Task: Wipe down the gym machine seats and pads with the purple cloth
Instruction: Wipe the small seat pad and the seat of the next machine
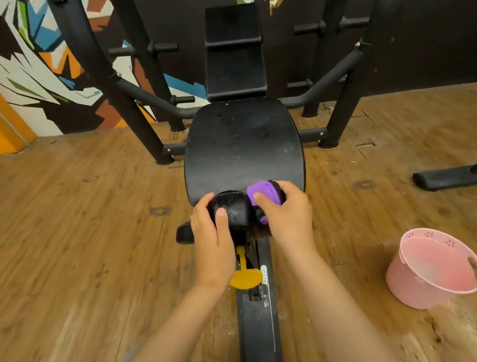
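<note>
— That purple cloth is bright, isn't it?
— Loud against the roller pad, which is black and pebble-grained. The seat and back pad are black too, and the seat is smeared grey.
— The knob beneath?
— Yellow. The bucket is pink with flower cut-outs. The floor is brown wood grain, and the wall is jagged white, blue, orange and green.

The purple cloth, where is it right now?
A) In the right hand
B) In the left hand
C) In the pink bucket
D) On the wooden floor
A: the right hand is curled round the purple cloth at one end of the black roller pad, while the left hand grips the pad with no cloth in it.
</note>
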Demonstrator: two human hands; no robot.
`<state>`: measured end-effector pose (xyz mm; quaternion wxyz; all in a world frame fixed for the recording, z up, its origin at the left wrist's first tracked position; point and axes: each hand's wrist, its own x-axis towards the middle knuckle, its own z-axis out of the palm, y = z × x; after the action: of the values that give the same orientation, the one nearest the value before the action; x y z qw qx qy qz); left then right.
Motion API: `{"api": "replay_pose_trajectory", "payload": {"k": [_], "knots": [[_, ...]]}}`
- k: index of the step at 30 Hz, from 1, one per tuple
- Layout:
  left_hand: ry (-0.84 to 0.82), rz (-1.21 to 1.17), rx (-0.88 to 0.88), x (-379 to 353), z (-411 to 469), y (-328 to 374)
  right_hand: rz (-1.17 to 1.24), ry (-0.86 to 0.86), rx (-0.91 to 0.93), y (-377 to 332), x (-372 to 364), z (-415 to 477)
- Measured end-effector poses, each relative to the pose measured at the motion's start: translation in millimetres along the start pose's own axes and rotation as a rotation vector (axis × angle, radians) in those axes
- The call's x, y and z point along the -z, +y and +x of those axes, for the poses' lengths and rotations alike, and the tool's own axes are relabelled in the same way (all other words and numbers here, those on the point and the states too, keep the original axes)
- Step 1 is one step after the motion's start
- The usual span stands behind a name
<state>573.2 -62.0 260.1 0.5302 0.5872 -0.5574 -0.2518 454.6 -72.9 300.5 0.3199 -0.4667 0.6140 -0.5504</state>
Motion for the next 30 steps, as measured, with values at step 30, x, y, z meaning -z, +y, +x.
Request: {"api": "replay_pose_trajectory", "payload": {"k": [30], "knots": [[0.418,-0.336,0.517,-29,18,35,-0.202,-0.698,0.218,-30,-12,65]]}}
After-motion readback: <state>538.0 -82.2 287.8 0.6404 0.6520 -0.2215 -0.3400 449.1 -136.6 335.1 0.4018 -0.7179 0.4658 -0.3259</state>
